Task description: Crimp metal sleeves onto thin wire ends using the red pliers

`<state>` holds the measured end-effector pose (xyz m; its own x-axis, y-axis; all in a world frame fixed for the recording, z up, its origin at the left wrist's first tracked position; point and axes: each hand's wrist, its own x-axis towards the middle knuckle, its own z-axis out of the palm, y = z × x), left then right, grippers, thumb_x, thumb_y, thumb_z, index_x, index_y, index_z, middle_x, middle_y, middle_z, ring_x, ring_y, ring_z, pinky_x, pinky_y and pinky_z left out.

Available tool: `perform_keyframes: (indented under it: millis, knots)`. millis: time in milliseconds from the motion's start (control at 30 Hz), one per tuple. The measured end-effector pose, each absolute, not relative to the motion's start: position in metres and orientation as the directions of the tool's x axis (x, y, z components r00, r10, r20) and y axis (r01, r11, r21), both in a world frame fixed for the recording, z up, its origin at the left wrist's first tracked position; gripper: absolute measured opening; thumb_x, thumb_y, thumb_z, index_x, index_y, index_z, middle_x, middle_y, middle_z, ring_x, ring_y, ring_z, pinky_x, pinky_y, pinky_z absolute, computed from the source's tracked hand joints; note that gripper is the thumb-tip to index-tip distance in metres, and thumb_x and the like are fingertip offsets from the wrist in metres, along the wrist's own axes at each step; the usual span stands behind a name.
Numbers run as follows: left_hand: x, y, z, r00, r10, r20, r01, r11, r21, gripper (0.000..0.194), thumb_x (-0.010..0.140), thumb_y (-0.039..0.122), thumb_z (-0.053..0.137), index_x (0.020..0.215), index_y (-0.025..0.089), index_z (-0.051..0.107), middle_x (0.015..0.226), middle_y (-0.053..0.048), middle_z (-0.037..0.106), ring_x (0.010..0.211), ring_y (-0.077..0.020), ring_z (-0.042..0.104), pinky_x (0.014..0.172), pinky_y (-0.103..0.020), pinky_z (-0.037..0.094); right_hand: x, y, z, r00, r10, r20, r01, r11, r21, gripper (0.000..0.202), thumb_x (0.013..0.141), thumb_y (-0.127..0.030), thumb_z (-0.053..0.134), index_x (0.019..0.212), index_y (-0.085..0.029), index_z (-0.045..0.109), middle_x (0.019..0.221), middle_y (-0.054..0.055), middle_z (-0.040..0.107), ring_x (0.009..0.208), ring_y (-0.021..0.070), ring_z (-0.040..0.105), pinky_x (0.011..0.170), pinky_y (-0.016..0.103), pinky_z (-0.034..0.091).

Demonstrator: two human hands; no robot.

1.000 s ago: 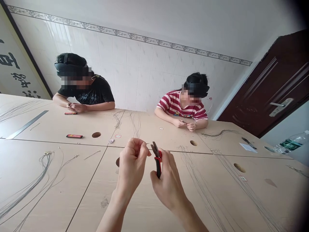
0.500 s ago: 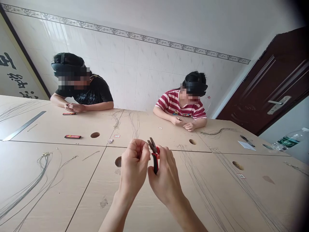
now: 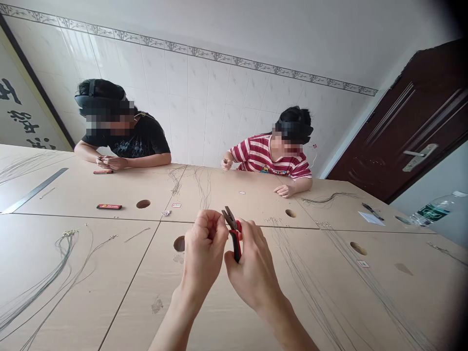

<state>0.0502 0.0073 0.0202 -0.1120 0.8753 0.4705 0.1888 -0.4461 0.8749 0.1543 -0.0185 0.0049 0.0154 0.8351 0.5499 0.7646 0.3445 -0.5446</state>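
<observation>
In my right hand (image 3: 252, 263) are small pliers (image 3: 235, 236) with red and black handles, the fingers wrapped round them. The plier jaws point up and left, slightly parted, close beside the fingertips of my left hand (image 3: 206, 241). That hand is closed in a pinch; whatever it holds is too small to make out. Both hands are above the wooden table (image 3: 197, 312). Bundles of thin wires lie to the left (image 3: 60, 268) and to the right (image 3: 303, 278) of them.
Across the table sit a person in black (image 3: 137, 139) and a person in red stripes (image 3: 270, 156). A metal ruler (image 3: 36, 190), a red-black case (image 3: 108, 207), a pen (image 3: 372, 211) and a water bottle (image 3: 435, 210) rest there. Round holes pierce the tabletop.
The person in stripes has moved one hand outward to the left, away from the other. My hands and the pliers have barely moved.
</observation>
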Motion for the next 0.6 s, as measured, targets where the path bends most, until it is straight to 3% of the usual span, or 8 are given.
perform_keyframes:
  millis: [400, 600]
  knots:
    - [0.0497, 0.0073, 0.0217, -0.113, 0.894, 0.433, 0.238, -0.399, 0.886, 0.014, 0.089, 0.025, 0.05, 0.076, 0.021, 0.051, 0.058, 0.003, 0.055, 0.055, -0.0114, 0.057, 0.048, -0.019, 0.043, 0.1534, -0.0192, 0.0091, 0.046, 0.847, 0.529, 0.762, 0.313, -0.567, 0.029, 0.067, -0.003, 0.045, 0.091, -0.02, 0.049, 0.084, 0.004, 0.06, 0.078, 0.0223, 0.058, 0.063, 0.031, 0.046]
    - [0.0492, 0.0074, 0.0212, -0.123, 0.893, 0.433, 0.243, -0.396, 0.886, 0.015, 0.089, 0.025, 0.05, 0.075, 0.021, 0.051, 0.056, 0.004, 0.054, 0.05, -0.0103, 0.051, 0.046, -0.019, 0.041, 0.1539, -0.0164, 0.006, 0.042, 0.851, 0.524, 0.724, 0.336, -0.603, 0.029, 0.069, -0.002, 0.043, 0.089, -0.022, 0.049, 0.08, 0.002, 0.062, 0.072, 0.02, 0.06, 0.058, 0.028, 0.043]
